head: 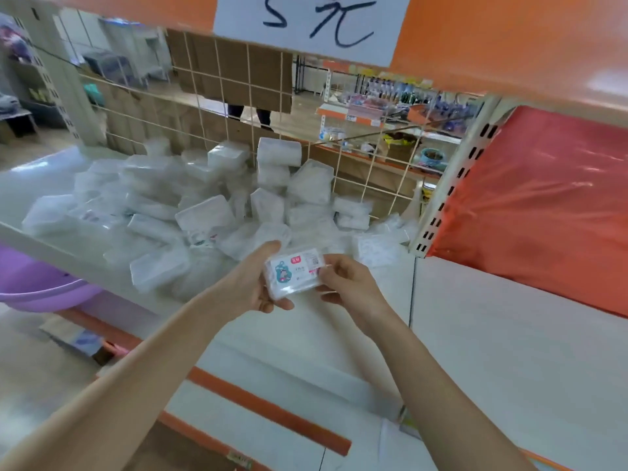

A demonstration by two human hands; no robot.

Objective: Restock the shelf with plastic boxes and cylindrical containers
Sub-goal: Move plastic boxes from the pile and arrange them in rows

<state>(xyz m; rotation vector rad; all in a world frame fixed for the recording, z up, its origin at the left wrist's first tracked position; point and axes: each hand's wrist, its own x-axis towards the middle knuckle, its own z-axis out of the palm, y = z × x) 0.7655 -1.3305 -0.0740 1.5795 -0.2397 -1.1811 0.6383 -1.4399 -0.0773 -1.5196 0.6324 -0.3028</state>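
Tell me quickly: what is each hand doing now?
Left hand: holds the small clear plastic box with a printed label.
Right hand: pinches the same box's right end.

two arms in shot, both forearms bare from the bottom edge right up to the wrists. left hand (246,283) uncovered, right hand (351,283) uncovered too. slim forearms, bare fingers, nails too blurred to read.
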